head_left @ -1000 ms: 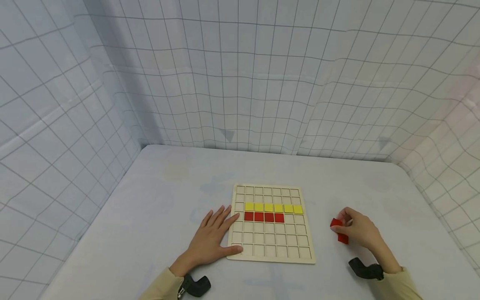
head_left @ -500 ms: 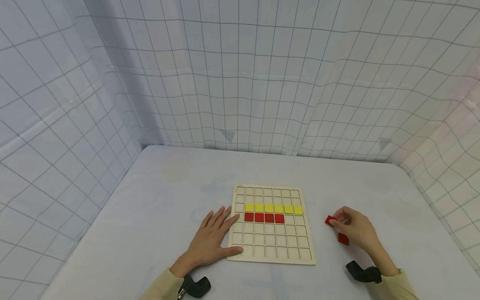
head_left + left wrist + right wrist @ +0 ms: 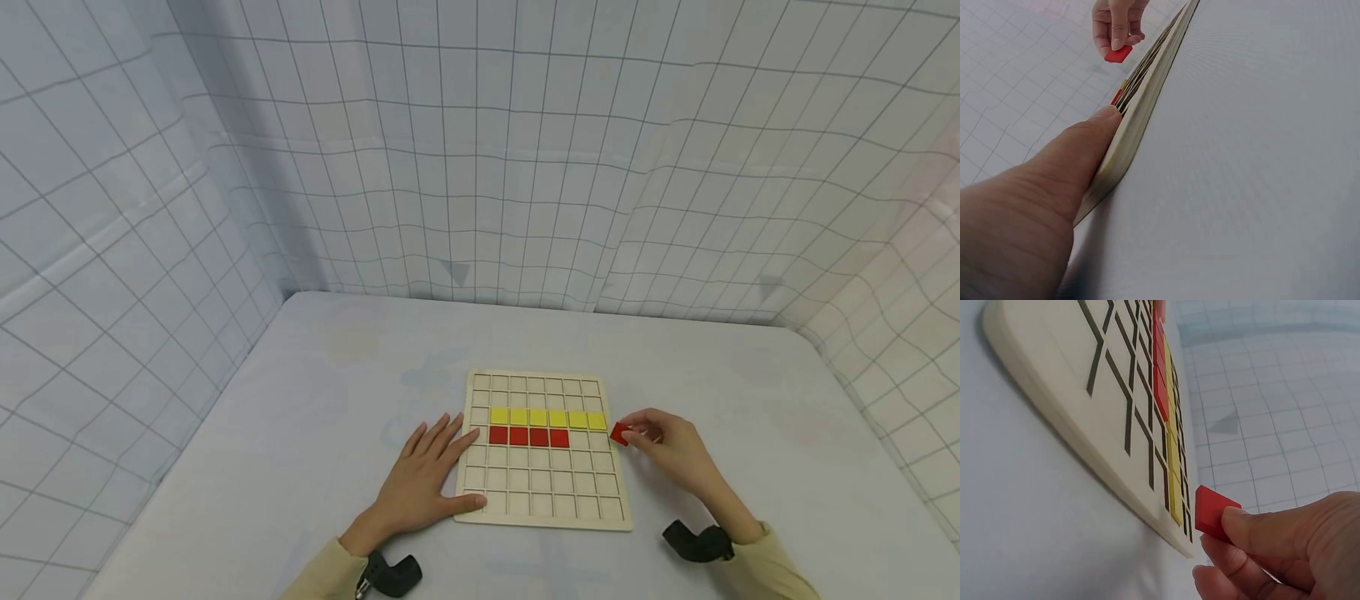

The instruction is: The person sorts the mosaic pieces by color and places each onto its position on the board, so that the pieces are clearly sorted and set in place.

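A cream grid board (image 3: 542, 504) lies on the table with a row of yellow square tiles (image 3: 537, 417). Just below that row, several red square tiles (image 3: 518, 436) fill part of another. My left hand (image 3: 423, 487) rests spread at the board's left side, thumb and index fingertip on its edge. In the left wrist view, the thumb (image 3: 1079, 144) presses the board's rim. My right hand (image 3: 667, 446) pinches a single red tile (image 3: 1213, 512) between thumb and fingers, beside the board's right edge near the end of the yellow row.
The white table (image 3: 337, 358) reaches back to a hanging white sheet with a grid pattern (image 3: 525, 192), which also covers both sides. A black wrist device (image 3: 393, 575) sits by the left wrist, another black device (image 3: 697, 543) by the right.
My right hand has moved left with the pinched red tile, up to the board's right edge. A second red tile on the table is now out of sight behind the arm. The left hand stays put.
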`<state>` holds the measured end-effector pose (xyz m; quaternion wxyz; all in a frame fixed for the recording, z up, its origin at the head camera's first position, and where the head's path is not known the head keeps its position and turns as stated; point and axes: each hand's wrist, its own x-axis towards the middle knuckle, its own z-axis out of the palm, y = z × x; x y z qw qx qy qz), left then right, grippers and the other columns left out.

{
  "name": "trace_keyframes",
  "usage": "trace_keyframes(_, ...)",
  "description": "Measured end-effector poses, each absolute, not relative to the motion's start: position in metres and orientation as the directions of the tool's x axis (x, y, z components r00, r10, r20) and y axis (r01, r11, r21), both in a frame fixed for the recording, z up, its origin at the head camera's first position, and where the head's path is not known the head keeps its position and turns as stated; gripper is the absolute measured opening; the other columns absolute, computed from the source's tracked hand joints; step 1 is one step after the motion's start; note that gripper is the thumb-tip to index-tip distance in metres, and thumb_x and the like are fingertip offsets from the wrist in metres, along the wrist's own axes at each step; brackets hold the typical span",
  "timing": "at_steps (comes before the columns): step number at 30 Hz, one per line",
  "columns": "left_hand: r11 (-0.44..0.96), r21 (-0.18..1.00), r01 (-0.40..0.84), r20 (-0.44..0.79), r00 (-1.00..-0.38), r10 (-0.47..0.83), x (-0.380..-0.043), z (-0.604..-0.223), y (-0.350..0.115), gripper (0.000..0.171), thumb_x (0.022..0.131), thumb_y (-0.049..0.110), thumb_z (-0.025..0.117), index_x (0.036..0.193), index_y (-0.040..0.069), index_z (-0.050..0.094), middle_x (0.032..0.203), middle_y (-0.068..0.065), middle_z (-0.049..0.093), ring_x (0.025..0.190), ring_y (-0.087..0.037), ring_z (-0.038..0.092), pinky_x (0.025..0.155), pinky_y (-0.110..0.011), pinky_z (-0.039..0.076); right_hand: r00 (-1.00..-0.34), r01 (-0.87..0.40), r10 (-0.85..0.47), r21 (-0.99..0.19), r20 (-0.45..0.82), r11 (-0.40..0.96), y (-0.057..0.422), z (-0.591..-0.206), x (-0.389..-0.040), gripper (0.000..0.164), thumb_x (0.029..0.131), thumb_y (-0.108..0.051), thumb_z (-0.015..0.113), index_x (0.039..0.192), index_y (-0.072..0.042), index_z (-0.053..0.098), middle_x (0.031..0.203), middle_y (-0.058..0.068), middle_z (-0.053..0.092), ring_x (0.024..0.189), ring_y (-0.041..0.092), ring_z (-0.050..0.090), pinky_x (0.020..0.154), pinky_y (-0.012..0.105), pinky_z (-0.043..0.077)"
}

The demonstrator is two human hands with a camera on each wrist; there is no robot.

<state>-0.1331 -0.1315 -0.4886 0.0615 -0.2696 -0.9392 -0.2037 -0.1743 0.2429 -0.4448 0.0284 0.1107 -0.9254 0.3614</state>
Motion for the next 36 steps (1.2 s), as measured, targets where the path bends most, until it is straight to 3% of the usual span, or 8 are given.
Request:
trace_keyframes(16, 0.773, 0.352, 0.528, 0.224, -0.849, 0.478, -0.134, -0.489, -0.131, 0.087, 0.082, 0.070, 0.053, 0.149, 0.017, 0.034, 0.155, -0.009, 0.021, 0.143, -0.025, 0.011, 0.112, -0.048, 0.004, -0.933, -0.333, -0.331, -0.681, 0.139, 0.652, 0.216, -0.452, -0.182, 0.009, 0.084, -0.009, 0.073, 0.091, -0.013, 0.072, 0.077, -0.012, 0.063, 0.065, 0.010, 0.053, 0.053, 0.024, 0.045)
trace_keyframes(36, 0.771, 0.356, 0.528, 0.205, -0.849, 0.487, -0.132, -0.485, -0.131, 0.087, 0.082, 0.068, 0.054, 0.150, 0.017, 0.033, 0.156, -0.009, 0.020, 0.143, -0.026, 0.012, 0.112, -0.048, 0.004, -0.934, -0.330, -0.333, -0.671, 0.130, 0.664, 0.200, -0.452, -0.187, 0.007, 0.083, -0.009, 0.074, 0.088, -0.013, 0.071, 0.076, -0.010, 0.063, 0.065, 0.011, 0.052, 0.056, 0.025, 0.044)
